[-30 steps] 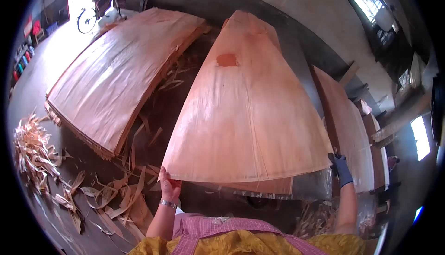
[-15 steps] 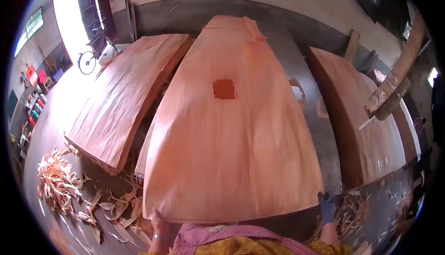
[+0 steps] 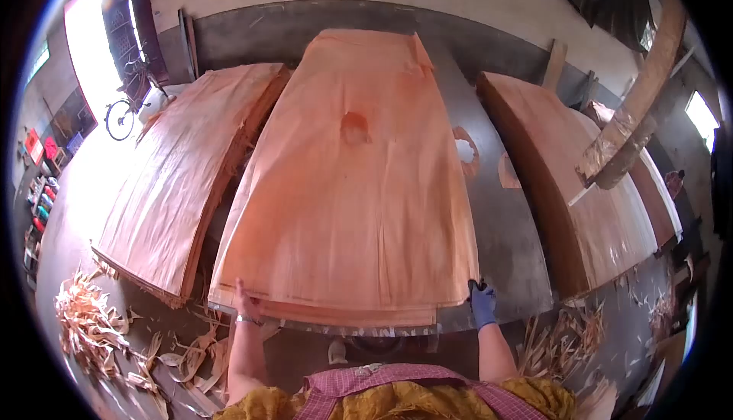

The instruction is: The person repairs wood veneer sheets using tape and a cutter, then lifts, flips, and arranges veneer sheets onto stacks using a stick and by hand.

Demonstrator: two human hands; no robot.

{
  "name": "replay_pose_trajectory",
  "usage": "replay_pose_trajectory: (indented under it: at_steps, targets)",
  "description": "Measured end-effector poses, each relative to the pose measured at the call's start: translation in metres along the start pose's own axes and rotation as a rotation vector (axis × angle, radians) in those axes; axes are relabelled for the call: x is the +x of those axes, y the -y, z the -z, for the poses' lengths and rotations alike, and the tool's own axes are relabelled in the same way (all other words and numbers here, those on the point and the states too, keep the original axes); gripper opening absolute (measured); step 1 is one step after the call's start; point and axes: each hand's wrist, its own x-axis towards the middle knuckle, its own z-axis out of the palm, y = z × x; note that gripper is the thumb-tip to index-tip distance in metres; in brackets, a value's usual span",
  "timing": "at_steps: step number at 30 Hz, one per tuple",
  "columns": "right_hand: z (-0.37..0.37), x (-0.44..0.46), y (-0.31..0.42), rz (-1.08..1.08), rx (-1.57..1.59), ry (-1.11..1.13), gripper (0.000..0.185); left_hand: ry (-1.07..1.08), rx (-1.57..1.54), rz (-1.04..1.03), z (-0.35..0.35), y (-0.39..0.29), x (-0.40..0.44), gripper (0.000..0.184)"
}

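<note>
A large reddish wood veneer sheet [image 3: 328, 214] stretches away from me over a long grey metal-topped table [image 3: 515, 244]. Under its near edge, another veneer sheet [image 3: 405, 318] sticks out. My left hand [image 3: 247, 303], bare with a band at the wrist, grips the top sheet's near edge towards the left corner. At the near right corner, my right hand [image 3: 482, 303] in a blue glove pinches the same sheet. Towards the far part of the sheet is a darker reddish patch [image 3: 355, 127], partly covered by a flap or fold.
Veneer stacks stand to the left [image 3: 183, 176] and right [image 3: 565, 168]. Wood shavings [image 3: 88, 317] lie on the floor at both sides. Torn veneer scraps [image 3: 466, 153] rest on the table's right side. A thick wrapped pole [image 3: 637, 126] slants in from the upper right.
Both hands have moved forward, away from my body, carrying the sheet's near edge over the table. The underlying sheet's edge now shows, and the square opening looks smaller and partly covered.
</note>
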Motion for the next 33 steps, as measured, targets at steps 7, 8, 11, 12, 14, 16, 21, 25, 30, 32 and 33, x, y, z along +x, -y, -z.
replay_pose_trajectory:
  at_steps: [7, 8, 11, 12, 14, 16, 21, 25, 30, 32, 33]
  targets:
    - [-0.025, -0.025, -0.029, 0.005, -0.103, -0.006, 0.054, 0.029, 0.117, -0.057, 0.039, 0.035, 0.047, 0.029]
    - [-0.027, -0.022, -0.034, -0.027, -0.105, 0.054, 0.052, 0.035, 0.1, -0.074, 0.035, 0.038, 0.059, 0.029]
    - [-0.019, -0.002, -0.006, 0.029, -0.143, 0.108, 0.046, 0.05, 0.18, -0.075, 0.021, 0.035, 0.08, 0.027]
    - [-0.023, 0.001, -0.002, 0.125, -0.154, -0.056, 0.043, 0.045, 0.154, -0.086, 0.01, 0.035, 0.08, 0.026]
    - [-0.02, 0.014, 0.0, 0.162, -0.163, -0.08, 0.043, 0.019, 0.135, -0.117, -0.003, 0.036, 0.077, 0.023]
    - [-0.02, 0.021, -0.013, 0.188, -0.185, -0.093, 0.043, -0.026, 0.152, -0.151, -0.004, 0.042, 0.068, 0.021]
    - [-0.026, 0.022, -0.058, 0.165, -0.162, -0.128, 0.045, -0.119, 0.125, -0.159, 0.021, 0.069, 0.057, 0.023]
    - [-0.015, 0.009, -0.03, 0.041, -0.081, 0.093, 0.049, -0.101, 0.258, -0.341, 0.025, 0.057, 0.071, 0.036]
    - [-0.014, 0.004, -0.026, -0.057, 0.024, 0.123, 0.044, -0.196, -0.137, -0.234, 0.019, 0.04, 0.077, 0.046]
    - [-0.013, 0.007, -0.026, 0.008, 0.038, 0.076, 0.044, -0.223, -0.257, -0.312, 0.024, 0.037, 0.093, 0.047]
    - [-0.028, 0.029, -0.054, 0.101, 0.032, 0.035, 0.045, -0.248, -0.127, -0.266, 0.027, 0.036, 0.098, 0.047]
